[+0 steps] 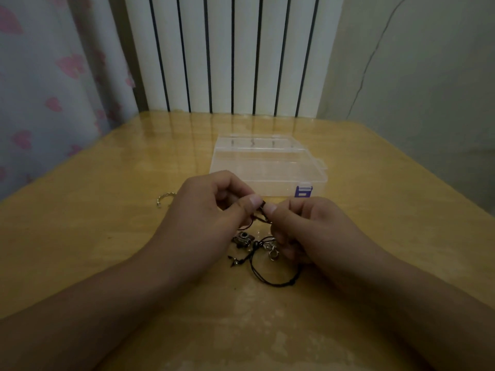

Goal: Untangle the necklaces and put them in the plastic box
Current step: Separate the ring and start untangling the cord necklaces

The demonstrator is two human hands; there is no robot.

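My left hand (211, 207) and right hand (302, 226) both pinch the tangled necklaces (263, 250) just in front of the clear plastic box (267, 162); black cord loops trail toward me on the wooden table (107, 236), the box's long side lying left-right.

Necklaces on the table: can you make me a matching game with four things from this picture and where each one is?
Things:
1. plastic box
2. black cord loop
3. silver ring piece
4. knot in the cords

Places:
a. pinched between the fingers of both hands
b. lying on the table, left of the left hand
c. closed, behind the hands, blue clasp in front
d. lying on the table, below the right hand

Pairs: 1-c, 2-d, 3-b, 4-a
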